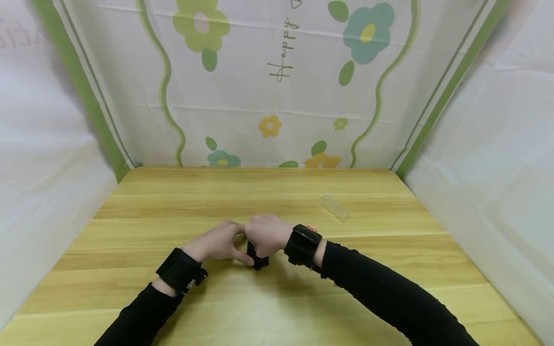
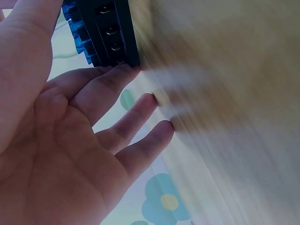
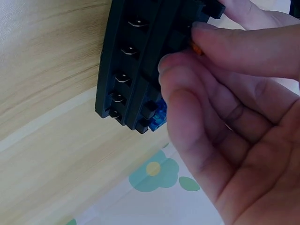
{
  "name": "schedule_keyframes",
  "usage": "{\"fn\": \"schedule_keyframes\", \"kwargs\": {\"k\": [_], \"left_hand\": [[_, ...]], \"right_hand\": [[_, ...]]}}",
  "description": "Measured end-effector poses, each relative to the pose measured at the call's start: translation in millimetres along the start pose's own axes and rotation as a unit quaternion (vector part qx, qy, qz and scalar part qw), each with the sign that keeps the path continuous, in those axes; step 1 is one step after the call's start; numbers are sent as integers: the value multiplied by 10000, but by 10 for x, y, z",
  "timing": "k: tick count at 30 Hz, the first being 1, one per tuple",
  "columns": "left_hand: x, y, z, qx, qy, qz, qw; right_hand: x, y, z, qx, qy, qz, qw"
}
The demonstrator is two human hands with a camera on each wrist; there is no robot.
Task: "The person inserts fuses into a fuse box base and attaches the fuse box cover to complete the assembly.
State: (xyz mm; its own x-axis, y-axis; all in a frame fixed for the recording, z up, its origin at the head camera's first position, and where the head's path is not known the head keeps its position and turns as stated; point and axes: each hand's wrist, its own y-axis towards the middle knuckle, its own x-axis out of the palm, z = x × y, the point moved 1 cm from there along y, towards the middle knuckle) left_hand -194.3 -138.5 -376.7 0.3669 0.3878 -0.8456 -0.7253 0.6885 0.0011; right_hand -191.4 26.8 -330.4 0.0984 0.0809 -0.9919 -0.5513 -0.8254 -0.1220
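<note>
A black fuse block (image 1: 261,263) with a row of metal screw terminals along its side stands on the wooden table between both hands. Translucent blue blade fuses (image 3: 159,116) sit in it; more blue fuses (image 2: 79,35) show in the left wrist view. My left hand (image 1: 220,242) holds the block by its ends, thumb at the near end, while its outer fingers reach to the tabletop. My right hand (image 1: 266,234) is over the block, thumb and index finger pinching a small orange blade fuse (image 3: 196,48), mostly hidden by the fingertips.
A clear plastic cover (image 1: 334,208) lies on the table (image 1: 207,307), beyond the right hand and to its right. White cloth with printed flowers (image 1: 269,126) hangs behind the table, and white cloth walls flank both sides.
</note>
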Motion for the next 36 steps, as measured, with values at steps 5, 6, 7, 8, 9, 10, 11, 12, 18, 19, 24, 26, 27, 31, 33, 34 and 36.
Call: {"fn": "schedule_keyframes", "kwargs": {"k": [5, 6, 7, 8, 9, 10, 11, 12, 18, 19, 24, 26, 27, 31, 33, 34, 36], "left_hand": [[8, -6, -17, -22, 60, 13, 10000], [11, -4, -21, -16, 59, 15, 10000], [14, -4, -24, -19, 67, 18, 10000], [17, -3, -27, -34, 68, 8, 10000], [19, -2, -29, -22, 49, 10, 10000], [21, -4, -32, -24, 44, 9, 10000], [22, -6, -34, -10, 33, 6, 10000], [22, -7, -32, -5, 18, 6, 10000], [10, -17, -6, -33, -46, 45, 10000], [9, -18, 0, -14, -62, 43, 10000], [9, -17, 21, 157, -109, 52, 9998], [7, -12, 25, 234, -138, 80, 9996], [8, -10, 24, 253, -146, 82, 9995], [12, -2, 24, 260, -153, 61, 9995], [14, -1, 27, 233, -120, 46, 9996], [15, -2, 30, 248, -112, 46, 9996], [13, -4, 35, 241, -56, 55, 9997]], "right_hand": [[4, 11, -6, 28, 68, 6, 10000], [4, 11, -7, 33, 75, 1, 10000], [5, 12, -8, 40, 81, -1, 10000], [4, 10, -9, 43, 93, 6, 9999], [4, 10, -10, 42, 98, 8, 9999], [4, 10, -10, 47, 100, 13, 9999], [4, 11, -10, 50, 110, 15, 9999], [4, 12, -10, 48, 108, 17, 9999], [4, 20, -8, 67, 81, 1, 9999], [7, 21, -8, 65, 92, 2, 9999], [27, 25, -8, 62, 109, 16, 9999], [32, 26, -12, 97, 66, 14, 9999], [33, 25, -18, 95, 15, 26, 10000], [24, 17, -50, 128, -158, -3, 9998], [16, 2, -65, 145, -271, -1, 9995], [15, -9, -68, 164, -311, -12, 9994], [11, -37, -69, 169, -387, -6, 9991]]}}
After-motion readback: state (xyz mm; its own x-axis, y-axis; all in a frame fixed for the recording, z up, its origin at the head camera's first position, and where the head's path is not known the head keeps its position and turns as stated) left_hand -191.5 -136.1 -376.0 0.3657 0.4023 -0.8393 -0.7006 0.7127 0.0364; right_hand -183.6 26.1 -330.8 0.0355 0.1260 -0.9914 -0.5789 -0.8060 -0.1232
